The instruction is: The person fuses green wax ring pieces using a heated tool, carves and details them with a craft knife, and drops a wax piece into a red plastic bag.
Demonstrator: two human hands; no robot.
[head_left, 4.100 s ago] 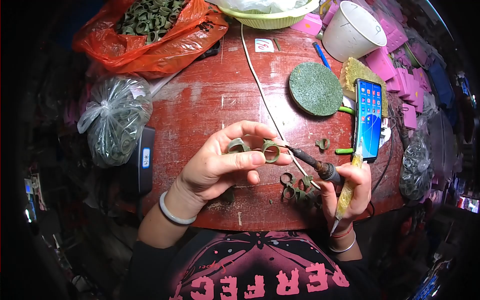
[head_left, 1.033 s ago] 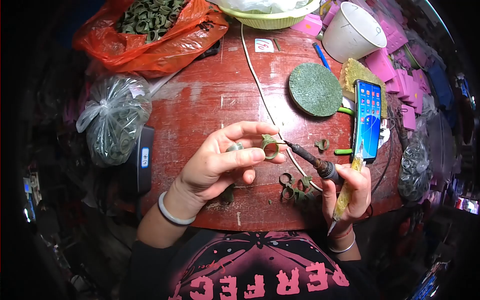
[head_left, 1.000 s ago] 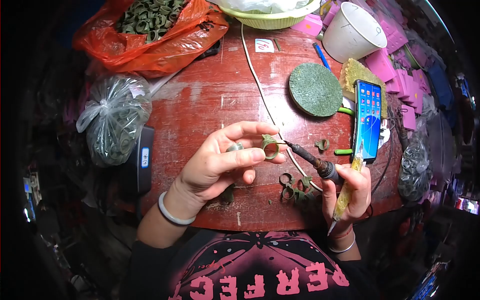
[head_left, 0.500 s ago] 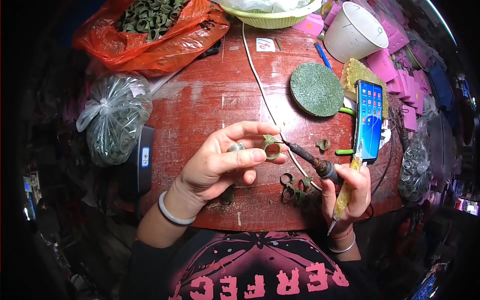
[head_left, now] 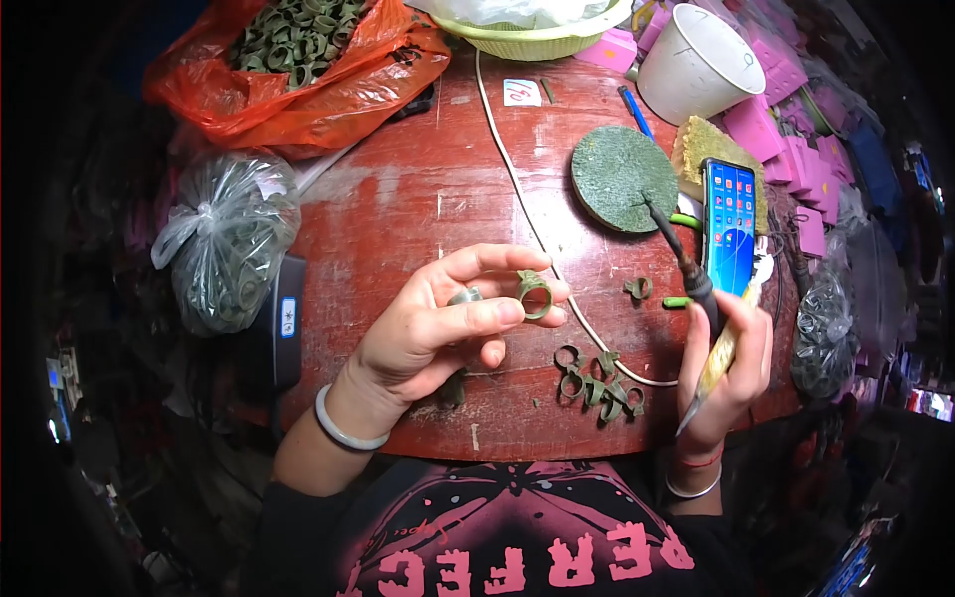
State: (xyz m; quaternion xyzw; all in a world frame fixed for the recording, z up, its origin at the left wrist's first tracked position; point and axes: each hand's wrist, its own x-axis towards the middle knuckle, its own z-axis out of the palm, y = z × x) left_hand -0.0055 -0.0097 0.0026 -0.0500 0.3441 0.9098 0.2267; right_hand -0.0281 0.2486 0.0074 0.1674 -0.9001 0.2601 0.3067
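Observation:
My left hand (head_left: pixel 428 323) pinches a green ring-shaped piece (head_left: pixel 535 297) between thumb and fingers; a silvery-green ring (head_left: pixel 465 297) shows behind the thumb. In my right hand (head_left: pixel 731 368) are a dark pen-like iron (head_left: pixel 699 286) and a yellow-wrapped tool (head_left: pixel 720 361) with a pointed end. The iron's tip is over the round green disc (head_left: pixel 624 179), seemingly at its surface. Several green rings (head_left: pixel 600 386) lie on the red table (head_left: pixel 398 229) between my hands, and one more ring (head_left: pixel 639 290) lies just above them.
An orange bag (head_left: pixel 298 114) of green rings, a tied clear bag (head_left: pixel 231 244) and a dark box (head_left: pixel 288 333) are at left. A green basket (head_left: pixel 537 40) stands at the back, a white bucket (head_left: pixel 700 65) and phone (head_left: pixel 729 229) at right. A white cable (head_left: pixel 510 164) crosses the table.
My right hand has moved right and up, carrying the iron's tip from the held ring to the green disc. My left hand keeps its pinch almost unmoved.

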